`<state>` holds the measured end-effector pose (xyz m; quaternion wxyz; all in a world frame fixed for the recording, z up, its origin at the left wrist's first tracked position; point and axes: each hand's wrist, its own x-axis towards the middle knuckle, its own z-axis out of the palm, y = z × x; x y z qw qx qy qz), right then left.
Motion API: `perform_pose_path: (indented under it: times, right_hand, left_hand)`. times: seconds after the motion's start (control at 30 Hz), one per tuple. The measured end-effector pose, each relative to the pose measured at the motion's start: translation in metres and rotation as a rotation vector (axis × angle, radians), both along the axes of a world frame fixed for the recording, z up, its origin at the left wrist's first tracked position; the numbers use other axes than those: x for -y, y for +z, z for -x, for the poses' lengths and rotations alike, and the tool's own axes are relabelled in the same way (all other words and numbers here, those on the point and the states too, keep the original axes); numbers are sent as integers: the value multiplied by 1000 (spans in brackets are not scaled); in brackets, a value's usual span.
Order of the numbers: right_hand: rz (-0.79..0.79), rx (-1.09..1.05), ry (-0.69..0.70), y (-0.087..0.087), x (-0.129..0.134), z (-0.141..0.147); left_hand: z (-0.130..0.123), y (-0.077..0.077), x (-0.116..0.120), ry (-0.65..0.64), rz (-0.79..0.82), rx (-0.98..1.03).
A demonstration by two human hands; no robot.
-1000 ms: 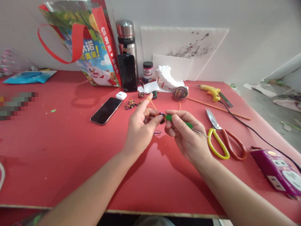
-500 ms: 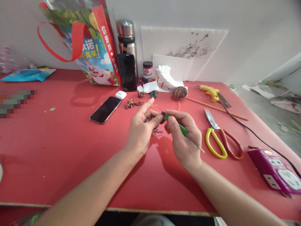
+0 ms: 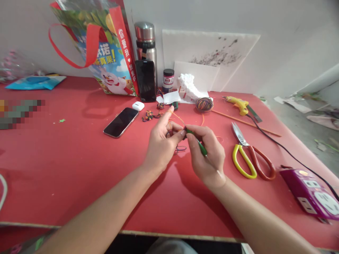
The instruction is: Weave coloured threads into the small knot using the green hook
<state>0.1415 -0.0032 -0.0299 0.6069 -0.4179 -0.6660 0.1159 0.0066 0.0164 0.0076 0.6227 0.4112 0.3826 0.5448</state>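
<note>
Pinched between the thumb and fingers of my left hand (image 3: 160,146) is a small dark crochet piece (image 3: 184,134), mostly hidden by the fingers. Orange yarn (image 3: 178,117) runs over my raised left index finger down to the piece. My right hand (image 3: 208,155) grips a crochet hook by its green handle (image 3: 202,148), and its tip is hidden at the piece. Dark yarn loops (image 3: 181,149) hang below. Behind the hands sits a multicoloured yarn ball (image 3: 204,104), and a small crocheted bit in mixed colours (image 3: 148,115) rests to the left.
Scissors (image 3: 245,155) and a purple power strip (image 3: 309,190) lie on the right. Farther back are a yellow glue gun (image 3: 238,104) and an orange stick (image 3: 249,123). A phone (image 3: 121,122), white earbud case (image 3: 138,106), upright phone (image 3: 146,81), steel flask (image 3: 144,31) and bag (image 3: 106,53) stand left.
The crochet hook's tip, earlier sticking out beyond the piece, is now hidden at it. My right hand has turned slightly, and the orange yarn looks tighter. The view has shifted a little.
</note>
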Motion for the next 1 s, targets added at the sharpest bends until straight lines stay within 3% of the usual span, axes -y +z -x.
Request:
perform_pose_path:
  times: [0.2,0.6,1.0]
  right_hand:
    - [-168,105,76,0,1,-4]
    - [158,-215,141,10,3,-11]
    - [91,-182,137,14,3,-14]
  left_hand:
    - [4,5,-3,-101,46,173]
    - [12,6,-11,-135,-1,155]
    - [16,9,-12,-121,-32,102]
